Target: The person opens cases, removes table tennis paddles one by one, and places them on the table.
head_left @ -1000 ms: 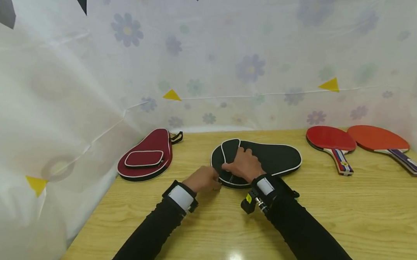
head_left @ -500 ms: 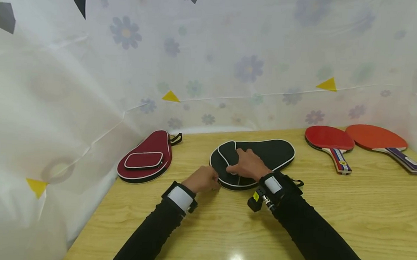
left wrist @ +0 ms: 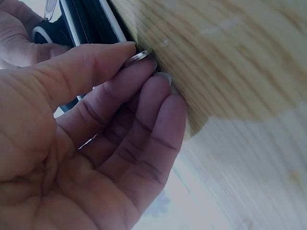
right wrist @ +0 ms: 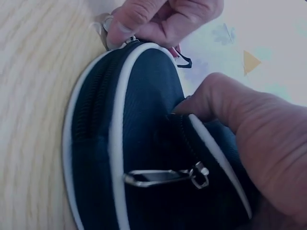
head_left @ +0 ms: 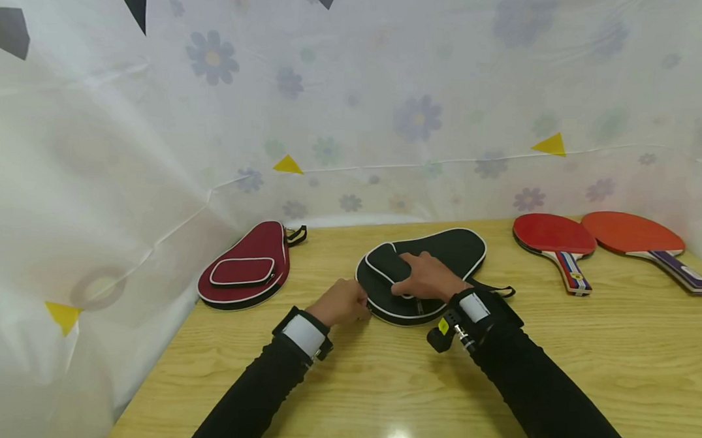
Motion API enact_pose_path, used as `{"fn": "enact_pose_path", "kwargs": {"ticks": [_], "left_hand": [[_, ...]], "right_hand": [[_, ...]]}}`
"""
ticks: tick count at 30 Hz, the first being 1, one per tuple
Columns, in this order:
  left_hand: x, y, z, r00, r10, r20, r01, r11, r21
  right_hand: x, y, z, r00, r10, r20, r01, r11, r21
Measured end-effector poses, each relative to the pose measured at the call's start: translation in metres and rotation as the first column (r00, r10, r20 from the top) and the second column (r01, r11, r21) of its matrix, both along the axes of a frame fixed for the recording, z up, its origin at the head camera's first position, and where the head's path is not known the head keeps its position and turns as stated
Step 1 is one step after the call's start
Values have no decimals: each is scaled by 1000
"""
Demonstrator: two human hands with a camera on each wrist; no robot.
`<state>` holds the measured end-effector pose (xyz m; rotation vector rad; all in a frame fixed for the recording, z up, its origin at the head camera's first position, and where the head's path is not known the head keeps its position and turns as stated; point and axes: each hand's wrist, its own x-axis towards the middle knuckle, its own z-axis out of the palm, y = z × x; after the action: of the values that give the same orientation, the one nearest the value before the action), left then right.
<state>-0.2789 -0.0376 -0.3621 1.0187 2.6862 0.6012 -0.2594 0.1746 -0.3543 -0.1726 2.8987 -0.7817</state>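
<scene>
A black table tennis bat case (head_left: 458,246) with white piping lies on the table, its narrow end toward the back right. At its near left edge, my left hand (head_left: 341,301) pinches a metal zipper pull (left wrist: 139,58) between thumb and forefinger. The case's main zipper (right wrist: 93,103) looks closed along the side seen in the right wrist view. My right hand (head_left: 427,278) grips the raised front pocket (head_left: 386,258), with the thumb on its near side. From that pocket's zipper hangs a second metal pull (right wrist: 156,178). A black strap (head_left: 497,290) sticks out beyond my right wrist.
A dark red bat case (head_left: 262,241) with a small pocket lies to the left on the wooden table (head_left: 343,388). Two table tennis bats, one red (head_left: 553,233) and one orange-red (head_left: 629,231), lie at the back right. A flowered white sheet (head_left: 355,114) hangs behind the table.
The black case has turned counterclockwise, its narrow end swinging back and left. My right hand has moved rightward with the pocket, and the strap has come into view. The left hand has stayed put.
</scene>
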Motion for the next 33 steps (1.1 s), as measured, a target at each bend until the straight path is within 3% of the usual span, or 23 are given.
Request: {"fn": "enact_pose_path", "kwargs": {"ticks": [12, 27, 33], "left_hand": [[0, 3, 1, 1000, -19, 21, 19, 1000, 10], [-2, 5, -2, 1000, -7, 22, 7, 1000, 10], [-2, 7, -1, 999, -32, 26, 32, 999, 2]], "right_hand": [[1, 15, 9, 995, 94, 25, -95, 994, 52], [1, 27, 14, 991, 97, 94, -106, 990, 92], [2, 29, 14, 993, 100, 63, -107, 987, 119]]}}
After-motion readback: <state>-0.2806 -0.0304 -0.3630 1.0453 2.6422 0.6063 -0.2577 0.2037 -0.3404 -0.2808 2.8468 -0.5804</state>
